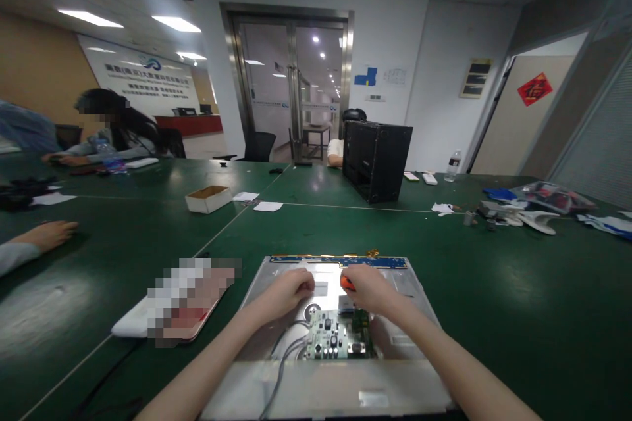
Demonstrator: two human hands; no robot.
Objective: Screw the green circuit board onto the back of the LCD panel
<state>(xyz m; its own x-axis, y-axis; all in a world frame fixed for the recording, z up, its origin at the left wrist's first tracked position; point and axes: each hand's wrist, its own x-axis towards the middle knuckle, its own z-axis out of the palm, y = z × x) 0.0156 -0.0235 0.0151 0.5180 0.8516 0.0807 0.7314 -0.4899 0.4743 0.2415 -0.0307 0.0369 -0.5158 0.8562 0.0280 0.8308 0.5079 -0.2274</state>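
Observation:
A flat display panel (395,371) lies with its metal back up in front of me. A green circuit board (330,337) with grey cables sits on its middle, and a narrow blue circuit strip (340,262) runs along its far edge. My right hand (369,288) is closed around an orange-handled tool (347,283) above the panel; the tool's tip is hidden. Left of it, my left hand (291,289) is over the panel with its fingers curled together. Whatever may be between those fingers is out of sight.
Left of the panel lie a white object (133,319) and a pinkish phone-like slab (197,322), partly blurred. Farther off stand an open cardboard box (208,200) and a black computer case (378,161). A co-worker's hand (52,237) rests at the left. Loose parts (498,212) lie right.

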